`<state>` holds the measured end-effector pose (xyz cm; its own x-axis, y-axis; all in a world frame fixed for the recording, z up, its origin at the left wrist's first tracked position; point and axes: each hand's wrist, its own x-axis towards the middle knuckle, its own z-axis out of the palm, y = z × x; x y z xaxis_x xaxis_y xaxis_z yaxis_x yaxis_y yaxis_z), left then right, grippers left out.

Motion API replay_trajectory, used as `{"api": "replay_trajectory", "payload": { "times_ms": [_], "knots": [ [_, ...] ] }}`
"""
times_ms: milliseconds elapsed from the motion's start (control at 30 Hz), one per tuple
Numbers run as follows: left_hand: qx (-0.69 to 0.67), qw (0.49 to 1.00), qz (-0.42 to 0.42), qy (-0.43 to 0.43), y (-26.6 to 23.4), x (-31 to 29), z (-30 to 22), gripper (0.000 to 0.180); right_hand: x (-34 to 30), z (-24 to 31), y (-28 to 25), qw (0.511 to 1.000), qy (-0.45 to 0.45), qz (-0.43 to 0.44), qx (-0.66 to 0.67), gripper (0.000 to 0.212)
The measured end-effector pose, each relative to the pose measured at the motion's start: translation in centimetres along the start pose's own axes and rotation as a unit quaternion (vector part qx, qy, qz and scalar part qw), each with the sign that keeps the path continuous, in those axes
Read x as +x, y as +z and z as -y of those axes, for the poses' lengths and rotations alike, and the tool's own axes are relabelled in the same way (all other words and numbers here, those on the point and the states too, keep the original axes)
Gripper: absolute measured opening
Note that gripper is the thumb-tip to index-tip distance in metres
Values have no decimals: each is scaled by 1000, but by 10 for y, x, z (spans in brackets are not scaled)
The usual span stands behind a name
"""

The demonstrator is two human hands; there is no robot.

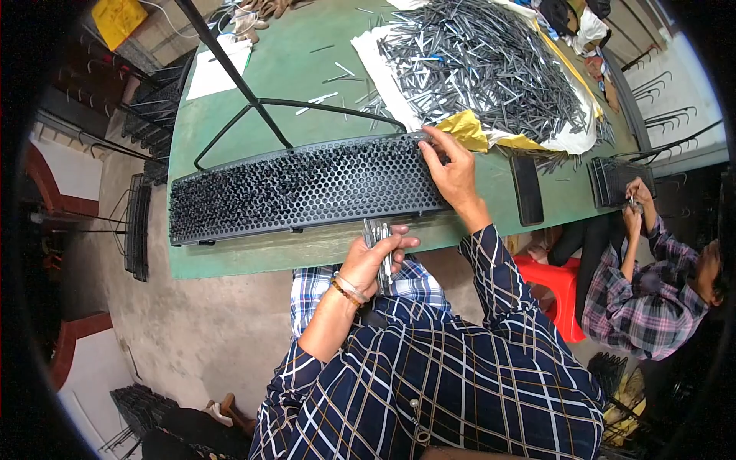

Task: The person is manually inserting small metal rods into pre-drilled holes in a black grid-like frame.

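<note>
A long black perforated rack (337,182) with a wire frame lies along the near side of the green table. Short dark pieces stand thickly in the holes of its left half, while bare holes show toward the right. My left hand (368,261), just below the rack's near edge, is closed around a bundle of slim silver and dark strips (381,247). At the rack's right end is my right hand (454,170), thumb and forefinger bent close together at the top corner. Whatever lies between those fingertips is too small to make out.
A big heap of similar strips (483,65) lies on a white and yellow sack on the table (307,69). To the right, a co-worker (644,295) handles small pieces by another rack. A red stool (556,295) stands between us. Paper (218,73) lies back left.
</note>
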<state>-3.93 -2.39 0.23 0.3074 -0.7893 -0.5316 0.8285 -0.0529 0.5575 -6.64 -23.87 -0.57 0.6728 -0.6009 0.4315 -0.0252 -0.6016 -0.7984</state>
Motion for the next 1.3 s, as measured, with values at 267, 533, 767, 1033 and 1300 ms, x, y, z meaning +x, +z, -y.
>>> {"api": "replay_trajectory", "payload": {
  "times_ms": [267, 533, 767, 1033, 1300],
  "knots": [
    [-2, 1000, -1, -5, 0, 0, 1, 30, -1, -13, 2, 976, -169, 4, -134, 23],
    [-3, 1000, 1, -6, -1, -1, 1, 31, -4, -10, 2, 978, -162, 13, -132, 13],
    [-31, 1000, 4, -1, -7, 2, 5, 30, -8, -11, 6, 978, -159, -21, -133, 12],
    [-78, 997, 22, -17, -8, 1, 2, 31, -14, 19, -7, 999, 2, 15, -38, 15],
    [39, 996, 71, 30, 10, -9, -11, 30, -49, 44, -13, 910, 143, 286, 263, 17]
  ]
}}
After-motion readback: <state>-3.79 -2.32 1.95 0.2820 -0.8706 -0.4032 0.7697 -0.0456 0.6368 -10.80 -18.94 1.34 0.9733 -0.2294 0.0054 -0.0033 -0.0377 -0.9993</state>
